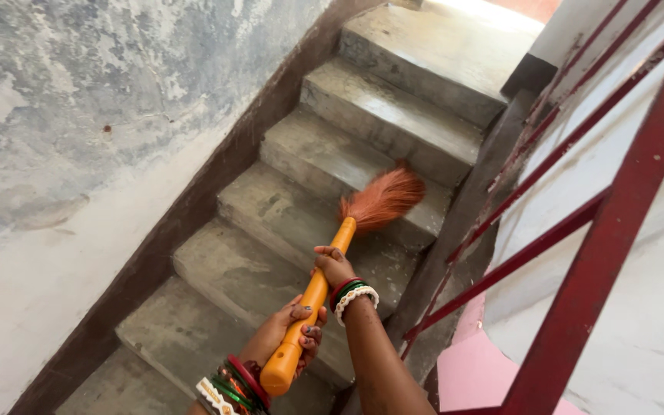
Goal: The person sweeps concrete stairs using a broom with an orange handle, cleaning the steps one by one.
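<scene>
Nearest the camera, the person's left hand (290, 332) is wrapped closed around the lower end of an orange broom handle (313, 303), just above its rounded butt, with a stack of red, green and patterned bangles (232, 384) on that wrist. A little further up the same handle, the right hand (333, 265) is also closed around it, fingers curled over the top, and this wrist carries red, green and white beaded bangles (353, 295). Both hands therefore grip the broom, one below the other, with the handle slanting up and away from the body. At the far end of the handle the rust-coloured bristles (384, 198) fan out and press against a concrete step (309, 207) partway up the staircase, toward its right side. The steps look grey, worn and blotchy; whether loose dust lies on them is too fine to tell, so how much has been swept cannot be read with confidence. Judging by where the bristles rest, the sweeping seems to be midway on the flight, with steps above and below in view. To the left runs a peeling, pale wall (78, 138) with a dark brown skirting band (194, 207); to the right stands a dark red metal railing (616, 223), and at the top a sunlit landing (486, 15).
</scene>
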